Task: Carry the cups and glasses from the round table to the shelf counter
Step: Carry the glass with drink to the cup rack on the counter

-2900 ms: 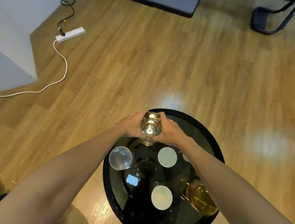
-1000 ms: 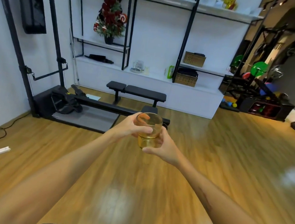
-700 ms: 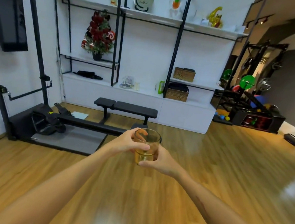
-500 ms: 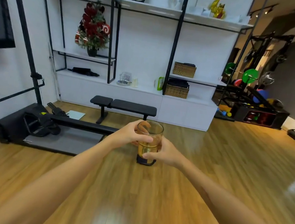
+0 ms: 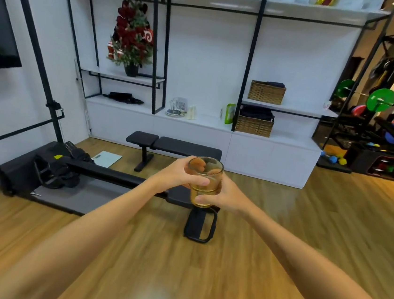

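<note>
An amber glass [image 5: 205, 175] is held upright at chest height in front of me, over the wooden floor. My left hand [image 5: 180, 174] wraps its upper left side and my right hand [image 5: 226, 195] cups its lower right side. Straight ahead across the room runs the white shelf counter [image 5: 204, 123] under black-framed shelves. On the counter stand a small rack with glassware [image 5: 176, 107] and a cream cup [image 5: 191, 112]. The round table is out of view.
A black weight bench [image 5: 174, 145] stands in front of the counter. A black rowing machine [image 5: 70, 171] lies on a mat at the left, its end foot [image 5: 199, 226] below my hands. Wicker baskets [image 5: 255, 125] sit on the shelves. Gym weights [image 5: 380, 101] fill the right.
The glass was lifted off the round table with both hands. The view has turned up from the table to the room, and the shelf counter has drawn nearer.
</note>
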